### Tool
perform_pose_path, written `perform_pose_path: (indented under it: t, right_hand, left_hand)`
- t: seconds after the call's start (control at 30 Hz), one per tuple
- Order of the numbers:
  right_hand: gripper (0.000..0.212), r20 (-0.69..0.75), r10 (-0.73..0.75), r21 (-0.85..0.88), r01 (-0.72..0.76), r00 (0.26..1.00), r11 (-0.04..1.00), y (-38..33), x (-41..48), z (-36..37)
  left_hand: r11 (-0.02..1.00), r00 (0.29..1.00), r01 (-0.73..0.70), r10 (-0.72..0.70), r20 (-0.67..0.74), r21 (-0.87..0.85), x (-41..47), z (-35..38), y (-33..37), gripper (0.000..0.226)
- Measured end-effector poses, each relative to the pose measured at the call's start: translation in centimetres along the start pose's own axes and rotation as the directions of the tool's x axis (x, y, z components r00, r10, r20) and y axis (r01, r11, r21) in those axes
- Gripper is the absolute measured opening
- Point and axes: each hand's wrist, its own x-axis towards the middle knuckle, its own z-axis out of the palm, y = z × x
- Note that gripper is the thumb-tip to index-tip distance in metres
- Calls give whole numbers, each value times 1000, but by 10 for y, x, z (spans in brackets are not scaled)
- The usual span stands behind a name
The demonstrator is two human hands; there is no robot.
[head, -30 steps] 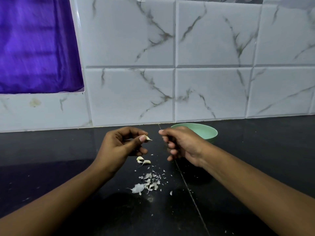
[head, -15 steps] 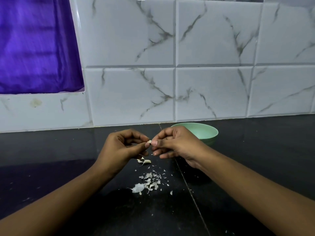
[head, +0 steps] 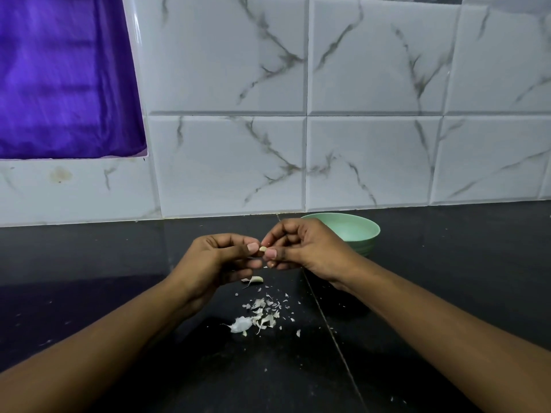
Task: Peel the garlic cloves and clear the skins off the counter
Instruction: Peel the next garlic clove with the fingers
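We pinch one garlic clove (head: 262, 249) between both hands (head: 217, 260) (head: 301, 248), mid-peel; next, strip remaining skin onto the counter (head: 89, 263).

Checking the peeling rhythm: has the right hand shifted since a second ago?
Yes. The right hand has moved left, away from the pale green round bowl, to meet the left hand at the small garlic clove.

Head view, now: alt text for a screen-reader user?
The left hand and right hand pinch a small garlic clove between their fingertips above a black counter. Peeled skins lie scattered below, and a green bowl stands behind the right hand.
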Motion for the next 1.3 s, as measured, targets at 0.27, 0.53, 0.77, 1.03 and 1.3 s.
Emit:
perform_pose_path:
  t: [0.27,0.53,0.77,1.03,1.3]
  right_hand:
    - [13,-49,-45,36,47,998,998,-2,-1,1]
    - [15,-96,-106,-48,102,990,994,-2,0,4]
    - [12,-143,-180,-143,160,973,977,-3,-3,6]
    - [10,-152,-382,-377,304,911,875,1,-5,9]
    - [15,-136,-159,-227,126,978,966,2,0,3]
  left_hand:
    - [963,979,-204,204,15,177,-3,-2,6,16]
    - [895,941,-321,339,-2,309,-5,-2,4,6]
    - [787,895,-403,446,20,466,-5,-5,2,5]
    - [668,836,-439,548,2,600,-8,-3,2,11]
    - [655,892,-345,451,20,672,-2,-6,2,11]
